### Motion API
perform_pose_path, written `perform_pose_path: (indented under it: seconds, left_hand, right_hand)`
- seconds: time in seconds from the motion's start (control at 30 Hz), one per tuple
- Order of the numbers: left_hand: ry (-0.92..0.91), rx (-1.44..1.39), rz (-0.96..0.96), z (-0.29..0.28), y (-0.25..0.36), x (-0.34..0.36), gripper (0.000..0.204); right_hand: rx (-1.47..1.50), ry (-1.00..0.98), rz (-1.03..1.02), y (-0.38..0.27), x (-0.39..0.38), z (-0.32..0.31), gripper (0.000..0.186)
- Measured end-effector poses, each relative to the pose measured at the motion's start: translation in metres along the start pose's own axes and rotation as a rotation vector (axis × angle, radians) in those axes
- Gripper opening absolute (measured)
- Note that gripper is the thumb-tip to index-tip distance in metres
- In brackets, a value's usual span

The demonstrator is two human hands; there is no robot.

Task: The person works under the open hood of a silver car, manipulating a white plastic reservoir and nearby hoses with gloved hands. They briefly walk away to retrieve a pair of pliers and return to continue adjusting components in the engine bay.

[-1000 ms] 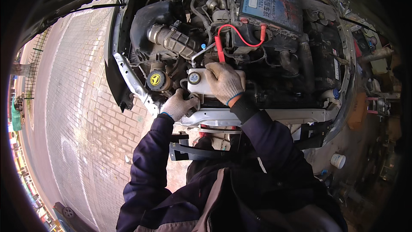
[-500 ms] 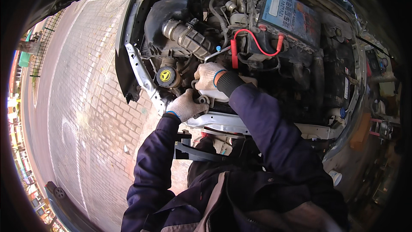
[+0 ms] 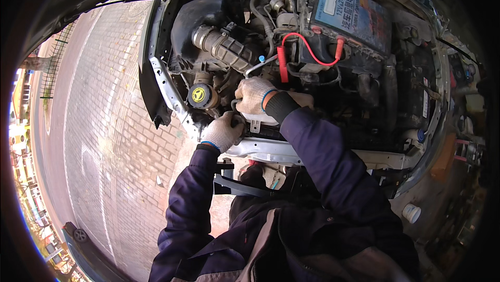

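Observation:
Both my hands wear pale knit gloves and work at the front of an open engine bay. My right hand (image 3: 253,96) is a fist over a white plastic tank (image 3: 271,118); what it grips is hidden. A bent metal rod (image 3: 259,66) rises just beyond its knuckles, and I cannot tell whether the hand holds it. A short curve of dark hose (image 3: 234,105) shows beside the right fingers. Lower left, my left hand (image 3: 224,131) is closed at a dark rounded part (image 3: 239,121), mostly covered by the fingers, near the silver front crossmember (image 3: 265,150).
A black cap with a yellow mark (image 3: 202,96) stands left of my hands. Behind them lie a ribbed intake hose (image 3: 225,48) and a red clamp (image 3: 282,64) on a red cable (image 3: 310,52). A blue power box (image 3: 350,19) rests on the engine.
My left hand has moved slightly back and left from the right one. A ring-shaped metal part at its fingers is now mostly covered, and a small bracket on the tank shows. The view has shifted slightly.

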State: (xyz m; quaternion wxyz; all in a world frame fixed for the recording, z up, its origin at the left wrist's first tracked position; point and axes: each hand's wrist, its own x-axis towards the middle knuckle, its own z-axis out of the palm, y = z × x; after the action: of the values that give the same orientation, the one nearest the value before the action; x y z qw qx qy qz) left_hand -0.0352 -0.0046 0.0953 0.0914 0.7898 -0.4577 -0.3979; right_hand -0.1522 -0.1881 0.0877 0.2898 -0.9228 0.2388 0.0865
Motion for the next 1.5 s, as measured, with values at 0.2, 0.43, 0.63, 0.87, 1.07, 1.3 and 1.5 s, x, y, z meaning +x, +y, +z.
perform_pose_path:
  seconds: [0.2,0.43,0.63,0.87,1.07,1.3,1.5]
  left_hand:
    - [0.359,-0.071,0.044,0.026,-0.004,-0.008,0.042]
    - [0.087,-0.545,0.048,0.007,-0.044,0.012,0.026]
    - [0.161,-0.650,0.041,-0.003,-0.053,0.014,0.026]
    - [0.263,-0.372,0.054,0.010,-0.055,0.019,0.030]
    - [0.282,-0.590,-0.090,0.014,-0.044,0.016,0.026]
    - [0.371,-0.202,0.142,0.001,-0.029,0.010,0.024]
    - [0.336,-0.122,0.087,-0.011,-0.019,0.009,0.025]
  right_hand:
    - [0.017,0.015,-0.016,0.000,0.000,0.001,0.040]
    - [0.047,0.035,-0.028,0.003,-0.002,0.003,0.037]
    - [0.013,0.032,-0.046,0.003,-0.002,0.007,0.036]
    - [0.010,0.061,-0.070,0.006,-0.001,0.009,0.040]
    - [-0.030,0.071,-0.072,0.006,-0.002,0.010,0.042]
    - [0.025,0.055,-0.071,0.006,-0.002,0.011,0.034]
    - [0.022,0.102,-0.098,0.005,-0.005,0.011,0.033]
